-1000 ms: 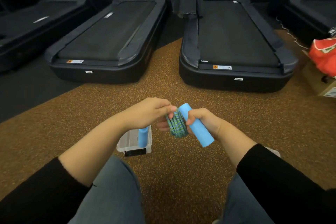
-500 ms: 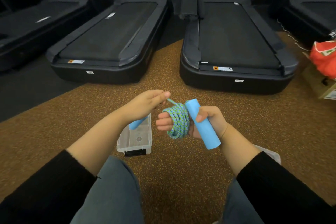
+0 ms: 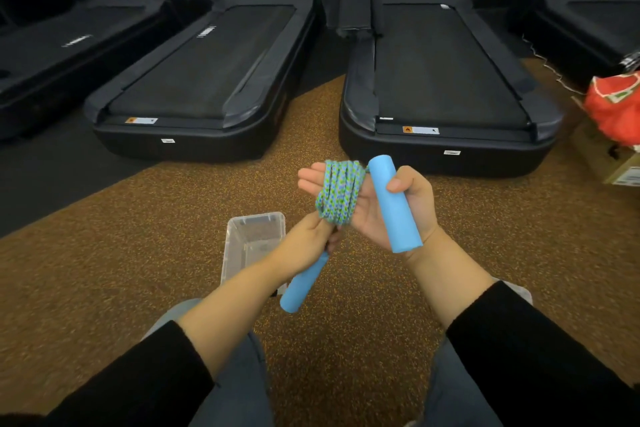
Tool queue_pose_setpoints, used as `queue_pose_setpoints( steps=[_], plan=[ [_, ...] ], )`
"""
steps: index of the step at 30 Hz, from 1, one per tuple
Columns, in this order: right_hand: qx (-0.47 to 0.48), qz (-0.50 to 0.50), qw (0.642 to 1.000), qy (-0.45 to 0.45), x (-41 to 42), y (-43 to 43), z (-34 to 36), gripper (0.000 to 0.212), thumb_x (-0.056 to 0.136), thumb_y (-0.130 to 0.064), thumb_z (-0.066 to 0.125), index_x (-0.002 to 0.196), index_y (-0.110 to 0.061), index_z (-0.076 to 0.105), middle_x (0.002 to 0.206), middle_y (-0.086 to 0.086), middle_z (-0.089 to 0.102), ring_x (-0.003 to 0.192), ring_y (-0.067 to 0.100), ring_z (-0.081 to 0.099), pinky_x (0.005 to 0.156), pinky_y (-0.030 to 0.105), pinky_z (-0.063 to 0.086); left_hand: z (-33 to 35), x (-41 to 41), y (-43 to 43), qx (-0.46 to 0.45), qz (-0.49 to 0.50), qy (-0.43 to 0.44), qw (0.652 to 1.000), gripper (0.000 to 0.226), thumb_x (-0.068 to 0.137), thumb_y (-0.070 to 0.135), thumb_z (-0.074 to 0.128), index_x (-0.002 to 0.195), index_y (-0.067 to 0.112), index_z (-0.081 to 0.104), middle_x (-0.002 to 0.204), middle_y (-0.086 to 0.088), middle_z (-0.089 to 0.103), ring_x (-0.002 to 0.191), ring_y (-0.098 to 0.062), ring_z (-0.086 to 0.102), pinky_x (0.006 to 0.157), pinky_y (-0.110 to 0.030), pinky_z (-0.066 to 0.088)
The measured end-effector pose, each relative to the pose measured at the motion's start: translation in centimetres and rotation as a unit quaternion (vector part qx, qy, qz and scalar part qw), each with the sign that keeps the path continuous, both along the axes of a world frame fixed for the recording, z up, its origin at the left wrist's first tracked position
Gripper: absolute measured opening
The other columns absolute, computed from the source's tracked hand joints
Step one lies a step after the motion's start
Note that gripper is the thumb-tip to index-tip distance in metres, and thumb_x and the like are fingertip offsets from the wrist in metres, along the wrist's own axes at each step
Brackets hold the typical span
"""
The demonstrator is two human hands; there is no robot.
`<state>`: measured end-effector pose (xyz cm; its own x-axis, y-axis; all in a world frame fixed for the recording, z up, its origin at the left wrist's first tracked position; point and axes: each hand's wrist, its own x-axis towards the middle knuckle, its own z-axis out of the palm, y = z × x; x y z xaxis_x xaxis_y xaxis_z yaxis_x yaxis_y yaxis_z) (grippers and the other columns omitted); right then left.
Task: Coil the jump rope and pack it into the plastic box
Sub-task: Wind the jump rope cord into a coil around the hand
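Observation:
The green-and-blue jump rope [image 3: 337, 194] is wound in several loops round the straight fingers of my right hand [image 3: 384, 215], palm up. That hand's thumb pins one blue foam handle [image 3: 394, 204] against the palm. My left hand [image 3: 311, 232] sits just below the coil and grips the rope's end where the second blue handle [image 3: 304, 282] hangs down toward my knee. The clear plastic box [image 3: 254, 243] stands open on the floor, below and left of my hands, partly hidden by my left forearm.
Two black treadmills [image 3: 204, 80] [image 3: 446, 80] lie ahead on the speckled brown floor, with more at both sides. A cardboard box [image 3: 616, 163] with a red bag [image 3: 616, 107] on it is at the far right. A pale object peeks out behind my right forearm.
My left hand has dropped from above the coil to beneath it, carrying the rope end round. My right hand has turned palm up and risen. The second handle now hangs below.

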<state>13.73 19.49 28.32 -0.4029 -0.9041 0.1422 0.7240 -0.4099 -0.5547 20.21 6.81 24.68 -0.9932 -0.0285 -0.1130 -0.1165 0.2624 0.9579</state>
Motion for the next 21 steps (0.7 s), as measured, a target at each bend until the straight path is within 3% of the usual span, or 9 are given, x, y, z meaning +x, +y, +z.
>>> queue_pose_setpoints(
  steps=[4,8,12,14,18,21],
  plan=[
    [0.026,-0.040,0.999,0.005,-0.5,-0.1,0.2,0.093,0.052,-0.014,0.062,0.137,0.013,0.035,0.140,0.031,0.044,0.133,0.038,0.043,0.112,0.045,0.031,0.1,0.2,-0.3,-0.012,-0.043,-0.024,0.999,0.028,0.101,0.016,0.030,0.077,0.016,0.045,0.062,0.000,0.044,0.044,-0.006,0.048,0.047,-0.020,0.043],
    [0.039,-0.077,0.996,0.007,-1.2,0.1,0.3,0.096,0.054,-0.014,0.064,0.140,0.011,0.031,0.144,0.031,0.040,0.135,0.039,0.040,0.113,0.044,0.032,0.8,0.7,0.1,-0.038,-0.105,-0.059,0.992,0.020,0.100,0.024,0.035,0.086,0.017,0.048,0.067,0.003,0.051,0.044,-0.007,0.049,0.041,-0.021,0.042],
    [0.046,-0.092,0.995,-0.013,-1.6,0.2,-0.1,0.096,0.054,-0.013,0.065,0.140,0.011,0.030,0.143,0.033,0.040,0.133,0.041,0.042,0.111,0.045,0.036,1.2,1.3,0.5,-0.071,-0.134,-0.084,0.985,0.008,0.097,0.024,0.045,0.097,0.016,0.046,0.074,0.004,0.055,0.049,-0.013,0.051,0.044,-0.021,0.045],
    [0.064,-0.104,0.992,-0.012,-1.7,0.2,-0.2,0.096,0.052,-0.013,0.067,0.139,0.012,0.032,0.141,0.032,0.042,0.132,0.040,0.044,0.111,0.045,0.036,1.2,1.5,0.4,-0.082,-0.135,-0.091,0.983,0.015,0.094,0.023,0.052,0.107,0.016,0.047,0.076,0.004,0.055,0.050,-0.015,0.052,0.047,-0.023,0.047],
    [0.117,-0.134,0.984,-0.023,-2.0,0.3,-1.0,0.102,0.040,-0.012,0.076,0.133,0.011,0.041,0.136,0.032,0.049,0.128,0.041,0.049,0.112,0.047,0.034,1.4,1.8,0.3,-0.202,-0.166,-0.080,0.962,0.025,0.089,0.021,0.060,0.106,0.016,0.043,0.083,0.002,0.060,0.057,-0.022,0.057,0.054,-0.028,0.049],
    [0.161,-0.142,0.977,-0.020,-2.1,0.4,-1.6,0.099,0.038,-0.009,0.076,0.130,0.011,0.044,0.133,0.031,0.052,0.126,0.040,0.051,0.111,0.046,0.035,1.7,1.8,-0.1,-0.358,-0.181,-0.050,0.915,0.029,0.088,0.025,0.059,0.107,0.010,0.044,0.105,-0.008,0.066,0.088,-0.028,0.064,0.073,-0.036,0.049]
  ],
)
